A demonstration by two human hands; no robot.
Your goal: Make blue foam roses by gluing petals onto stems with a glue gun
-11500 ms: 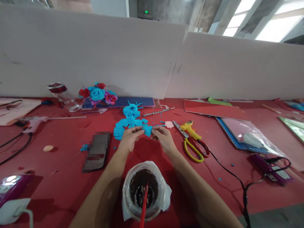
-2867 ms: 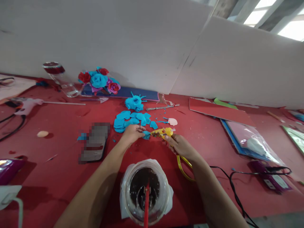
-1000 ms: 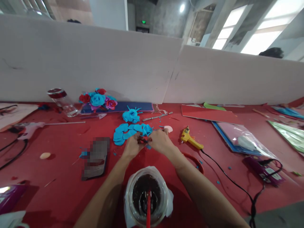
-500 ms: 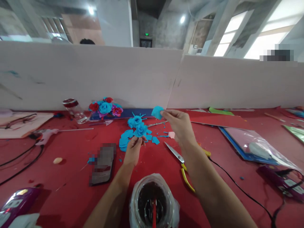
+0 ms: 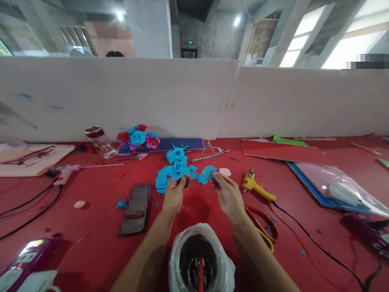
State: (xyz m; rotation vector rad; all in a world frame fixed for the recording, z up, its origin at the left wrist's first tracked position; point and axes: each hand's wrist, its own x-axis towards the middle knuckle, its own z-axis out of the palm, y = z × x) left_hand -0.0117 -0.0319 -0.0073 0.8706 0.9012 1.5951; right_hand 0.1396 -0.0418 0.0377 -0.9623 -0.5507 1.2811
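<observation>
A person's left hand is gripping a blue paper rose between closed fingertips over the middle of the red tabletop, while the right hand is pinching a rounded blue paper petal just to the rose's right. A pile of blue petals is lying beside the left hand, with a blue flower cluster sitting behind the held rose, toward the far edge. Near that edge, a bouquet of red, blue and purple flowers is resting by a dark blue board, and a lidded glass bottle is standing farther left. To the right of the hands, a yellow glue gun is lying with its cord trailing toward the near right corner, and scissors with red and yellow handles are lying partly hidden by the right forearm. A dark phone is resting left of the left forearm, a pink glue gun is lying toward the left edge, and a clear jar holding dark liquid is standing between the forearms at the near edge.
</observation>
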